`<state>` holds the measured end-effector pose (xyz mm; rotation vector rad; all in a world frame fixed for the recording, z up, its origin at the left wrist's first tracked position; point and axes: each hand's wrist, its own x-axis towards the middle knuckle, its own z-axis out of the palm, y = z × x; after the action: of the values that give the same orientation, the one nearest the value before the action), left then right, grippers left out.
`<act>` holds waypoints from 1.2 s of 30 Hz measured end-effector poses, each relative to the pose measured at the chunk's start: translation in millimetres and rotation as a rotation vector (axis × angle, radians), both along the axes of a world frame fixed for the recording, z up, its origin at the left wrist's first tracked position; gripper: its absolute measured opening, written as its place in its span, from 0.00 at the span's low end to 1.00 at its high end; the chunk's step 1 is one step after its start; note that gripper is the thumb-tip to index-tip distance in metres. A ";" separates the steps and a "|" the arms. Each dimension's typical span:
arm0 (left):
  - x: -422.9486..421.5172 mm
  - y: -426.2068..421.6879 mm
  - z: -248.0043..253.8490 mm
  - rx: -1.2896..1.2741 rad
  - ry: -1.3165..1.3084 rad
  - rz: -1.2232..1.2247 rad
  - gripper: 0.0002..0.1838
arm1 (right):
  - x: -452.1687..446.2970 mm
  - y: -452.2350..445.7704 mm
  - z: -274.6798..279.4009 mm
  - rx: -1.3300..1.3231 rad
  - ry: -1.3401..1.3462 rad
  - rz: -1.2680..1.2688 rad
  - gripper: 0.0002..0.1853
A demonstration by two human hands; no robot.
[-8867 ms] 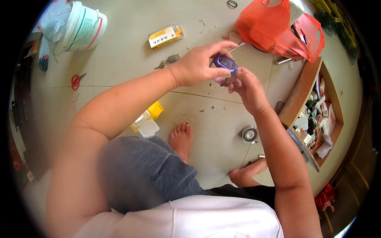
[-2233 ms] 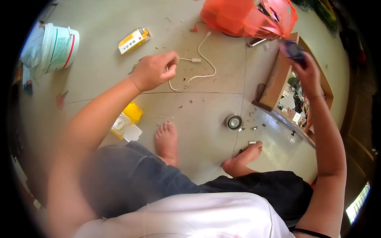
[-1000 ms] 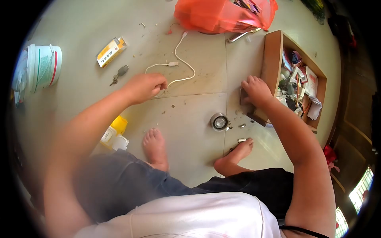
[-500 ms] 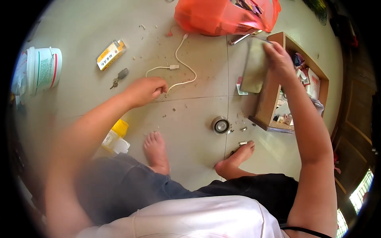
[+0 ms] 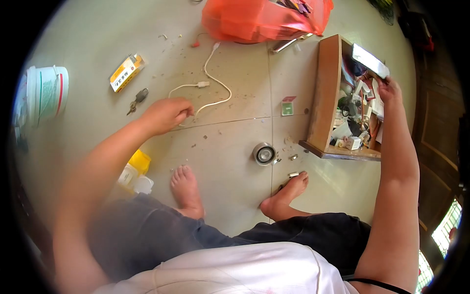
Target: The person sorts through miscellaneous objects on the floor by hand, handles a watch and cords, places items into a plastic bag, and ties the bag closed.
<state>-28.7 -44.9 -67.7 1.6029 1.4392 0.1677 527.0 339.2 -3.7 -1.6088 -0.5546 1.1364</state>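
My left hand hovers over the floor with its fingers curled closed. A white USB cable snakes up to it and passes behind the fingers; whether they grip anything is hidden. On the right, my right hand is closed on one end of a flat, pale rectangular object, shiny and tilted. It is above the far right part of a wooden drawer, which holds a jumble of small boxes, cords and papers.
A red plastic bag lies at the top. Around the floor are a yellow-white box, keys, a round metal container, a small green card and crumbs. A white bucket stands left, yellow packaging by my foot.
My right hand has carried the flat object rightward from beside the drawer's left wall to over its far right part, tilting it. My left hand stays closed near the cable. The view has shifted slightly.
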 end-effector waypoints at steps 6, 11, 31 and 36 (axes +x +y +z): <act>-3.5 -1.6 4.3 -0.014 0.017 0.016 0.08 | 37.9 2.4 -39.8 -0.280 -0.102 0.300 0.22; -7.7 -7.0 -1.4 -0.011 0.003 0.023 0.08 | 23.7 -20.5 -26.1 -0.318 -0.304 0.248 0.25; -4.5 -18.1 1.1 0.201 0.024 -0.022 0.12 | -189.5 -201.3 -56.9 -0.456 -0.675 1.678 0.12; 0.7 -12.9 13.6 0.135 -0.020 0.082 0.10 | -229.9 -212.5 -28.2 -0.519 -0.284 1.440 0.19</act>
<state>-28.0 -57.8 -54.1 1.6465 1.5056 0.3336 297.2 126.7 -31.9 -1.7437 -1.9009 2.1993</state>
